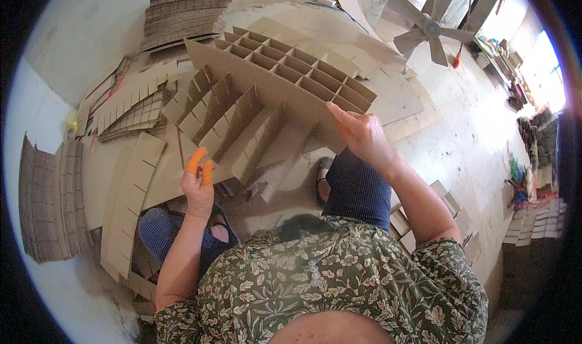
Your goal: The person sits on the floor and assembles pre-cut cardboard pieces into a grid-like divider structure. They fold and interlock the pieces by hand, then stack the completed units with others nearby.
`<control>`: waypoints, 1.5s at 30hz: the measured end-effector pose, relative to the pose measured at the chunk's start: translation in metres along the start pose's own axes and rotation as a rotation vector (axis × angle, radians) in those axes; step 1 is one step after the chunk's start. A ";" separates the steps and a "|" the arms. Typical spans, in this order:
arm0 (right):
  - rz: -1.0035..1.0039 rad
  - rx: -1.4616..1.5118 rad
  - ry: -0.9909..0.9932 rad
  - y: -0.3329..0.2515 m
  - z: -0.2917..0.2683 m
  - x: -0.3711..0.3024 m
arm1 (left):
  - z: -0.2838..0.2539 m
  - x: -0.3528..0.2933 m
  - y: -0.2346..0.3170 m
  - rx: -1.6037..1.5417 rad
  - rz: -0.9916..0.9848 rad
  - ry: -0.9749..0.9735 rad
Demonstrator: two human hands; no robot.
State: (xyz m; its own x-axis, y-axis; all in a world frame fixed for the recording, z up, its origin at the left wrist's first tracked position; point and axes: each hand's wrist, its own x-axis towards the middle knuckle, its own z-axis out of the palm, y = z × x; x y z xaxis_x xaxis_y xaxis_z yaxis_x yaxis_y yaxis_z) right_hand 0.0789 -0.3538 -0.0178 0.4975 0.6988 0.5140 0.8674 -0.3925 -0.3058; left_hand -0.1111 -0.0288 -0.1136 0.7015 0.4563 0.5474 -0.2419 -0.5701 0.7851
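My right hand [365, 139] grips the near right end of a long brown cardboard strip [260, 80], which stands on edge and slants from far left to near right. Several slotted cardboard cross strips [242, 122] fan out from it toward me. My left hand [198, 189], with orange finger covers [195, 160] on two fingers, is by the near left ends of these cross strips. Its fingers are stretched out, and nothing shows between them; whether they touch the cardboard I cannot tell. Directly behind the long strip lies a cardboard divider grid [297, 65] with open square cells.
Stacks of slotted cardboard strips stand at the far left [188, 13] and along the left wall [51, 198]. Loose strips [130, 192] lie left of my knee. A fan [430, 28] stands at the far right. Cardboard pieces [445, 201] lie beside my right arm.
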 end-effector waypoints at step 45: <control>-0.061 -0.059 0.021 -0.011 0.005 -0.008 | 0.041 -0.019 0.053 0.131 0.372 -0.224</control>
State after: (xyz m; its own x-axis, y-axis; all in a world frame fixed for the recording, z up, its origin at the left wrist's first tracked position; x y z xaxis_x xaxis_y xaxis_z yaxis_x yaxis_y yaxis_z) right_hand 0.0651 -0.3523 -0.0229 0.4431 0.7099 0.5474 0.8951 -0.3845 -0.2258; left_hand -0.1094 -0.0958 -0.0942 0.7144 0.0534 0.6977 -0.4277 -0.7557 0.4959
